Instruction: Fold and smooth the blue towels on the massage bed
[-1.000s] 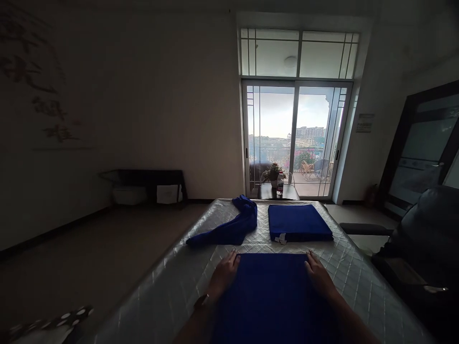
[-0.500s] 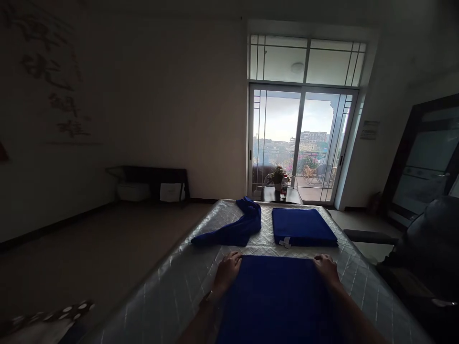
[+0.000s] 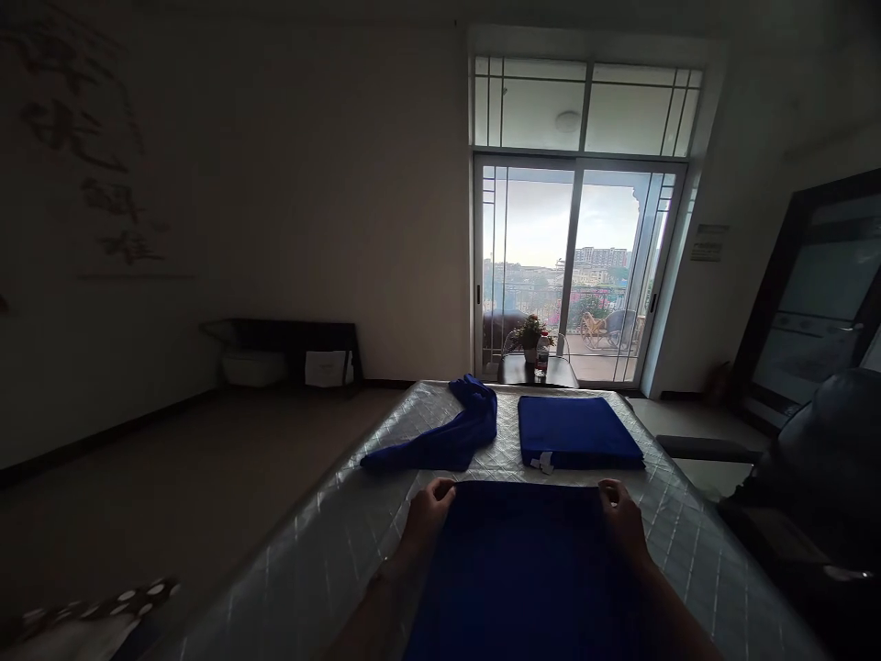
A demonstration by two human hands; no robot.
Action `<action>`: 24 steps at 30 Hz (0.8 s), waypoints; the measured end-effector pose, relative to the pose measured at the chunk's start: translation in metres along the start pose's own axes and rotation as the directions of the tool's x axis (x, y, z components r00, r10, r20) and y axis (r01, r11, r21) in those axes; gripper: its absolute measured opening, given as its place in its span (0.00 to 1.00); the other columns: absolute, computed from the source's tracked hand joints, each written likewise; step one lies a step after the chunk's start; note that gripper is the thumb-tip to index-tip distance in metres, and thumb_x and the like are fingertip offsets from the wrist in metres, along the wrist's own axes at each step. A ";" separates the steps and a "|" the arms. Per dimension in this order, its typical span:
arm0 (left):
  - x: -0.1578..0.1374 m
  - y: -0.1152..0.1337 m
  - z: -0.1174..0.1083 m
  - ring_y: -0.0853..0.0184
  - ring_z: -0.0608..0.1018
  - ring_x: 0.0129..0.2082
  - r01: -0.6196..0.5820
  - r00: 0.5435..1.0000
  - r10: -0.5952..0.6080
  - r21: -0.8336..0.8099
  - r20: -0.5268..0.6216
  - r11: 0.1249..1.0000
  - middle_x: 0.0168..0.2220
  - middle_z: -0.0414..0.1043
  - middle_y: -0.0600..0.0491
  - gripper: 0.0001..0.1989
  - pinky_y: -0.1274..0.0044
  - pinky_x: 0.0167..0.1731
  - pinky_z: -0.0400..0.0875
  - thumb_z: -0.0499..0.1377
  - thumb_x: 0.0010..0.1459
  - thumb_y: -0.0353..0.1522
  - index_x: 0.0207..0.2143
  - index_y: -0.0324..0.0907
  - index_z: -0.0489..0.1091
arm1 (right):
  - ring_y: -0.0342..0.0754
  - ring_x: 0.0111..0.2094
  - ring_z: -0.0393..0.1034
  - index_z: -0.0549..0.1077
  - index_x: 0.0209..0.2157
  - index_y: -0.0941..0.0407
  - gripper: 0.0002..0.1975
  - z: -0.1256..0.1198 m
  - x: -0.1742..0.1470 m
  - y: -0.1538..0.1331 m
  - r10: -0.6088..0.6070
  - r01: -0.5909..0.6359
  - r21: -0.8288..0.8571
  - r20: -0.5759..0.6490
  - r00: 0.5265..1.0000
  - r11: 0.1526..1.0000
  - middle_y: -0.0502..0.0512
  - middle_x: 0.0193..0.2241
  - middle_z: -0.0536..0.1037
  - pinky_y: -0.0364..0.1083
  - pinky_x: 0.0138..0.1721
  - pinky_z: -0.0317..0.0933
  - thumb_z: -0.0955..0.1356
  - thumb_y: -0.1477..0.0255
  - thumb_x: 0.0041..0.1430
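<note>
A dark blue cloth (image 3: pixel 523 569) stretches out in front of me over the silver quilted table cover (image 3: pixel 309 560). My left hand (image 3: pixel 430 505) pinches its far left corner. At the far right corner my right hand (image 3: pixel 621 508) is closed on the same cloth. Beyond it lies a neat stack of folded blue cloth (image 3: pixel 578 430) with white tags at its near edge. Left of the stack a crumpled blue cloth (image 3: pixel 447 436) trails toward the table's left edge. The near end of the held cloth runs out of view.
Past the far end stands a small dark table (image 3: pixel 537 371) with a potted plant (image 3: pixel 531 335) and a bottle (image 3: pixel 541 356). A dark chair (image 3: pixel 819 468) is on the right. Against the left wall sits a low black bench (image 3: pixel 289 335) with white boxes beneath.
Both hands have risen slightly with the cloth's far edge, which now looks darker and closer to the stack. The view has shifted a little.
</note>
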State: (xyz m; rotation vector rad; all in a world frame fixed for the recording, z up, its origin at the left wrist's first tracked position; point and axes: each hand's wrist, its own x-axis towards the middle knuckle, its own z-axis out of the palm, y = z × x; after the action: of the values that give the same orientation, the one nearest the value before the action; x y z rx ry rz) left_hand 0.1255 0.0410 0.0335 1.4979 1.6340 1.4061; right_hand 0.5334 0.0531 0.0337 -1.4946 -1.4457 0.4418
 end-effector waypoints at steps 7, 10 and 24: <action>0.001 0.027 -0.013 0.51 0.86 0.43 -0.025 0.999 0.017 -0.155 -0.052 0.988 0.37 0.86 0.45 0.23 0.65 0.45 0.80 0.64 0.44 0.51 0.33 0.43 0.80 | 0.58 0.46 0.79 0.78 0.41 0.52 0.22 -0.012 -0.001 -0.010 -0.003 0.008 0.148 -0.034 0.999 0.989 0.61 0.44 0.84 0.54 0.48 0.71 0.62 0.51 0.61; 0.002 0.053 -0.028 0.49 0.86 0.42 -0.040 0.998 0.030 -0.186 -0.059 0.982 0.35 0.86 0.46 0.24 0.64 0.44 0.81 0.67 0.41 0.52 0.32 0.43 0.81 | 0.58 0.44 0.78 0.80 0.35 0.51 0.22 -0.030 0.003 -0.033 -0.039 0.047 0.145 -0.059 0.997 0.988 0.59 0.41 0.84 0.54 0.47 0.70 0.63 0.51 0.60; -0.099 0.226 -0.119 0.51 0.86 0.39 -0.234 0.920 0.149 -0.203 -0.361 0.951 0.36 0.86 0.51 0.25 0.65 0.37 0.85 0.71 0.42 0.56 0.34 0.47 0.82 | 0.57 0.51 0.75 0.82 0.39 0.49 0.20 -0.159 -0.066 -0.166 -0.189 0.304 0.253 -0.395 0.899 0.918 0.56 0.50 0.82 0.56 0.51 0.71 0.68 0.48 0.60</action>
State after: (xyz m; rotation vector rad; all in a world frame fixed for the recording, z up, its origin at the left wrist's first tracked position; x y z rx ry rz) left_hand 0.1373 -0.1242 0.2513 1.3558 1.4618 1.9937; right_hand 0.5535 -0.0971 0.2184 -1.0535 -1.1867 0.2046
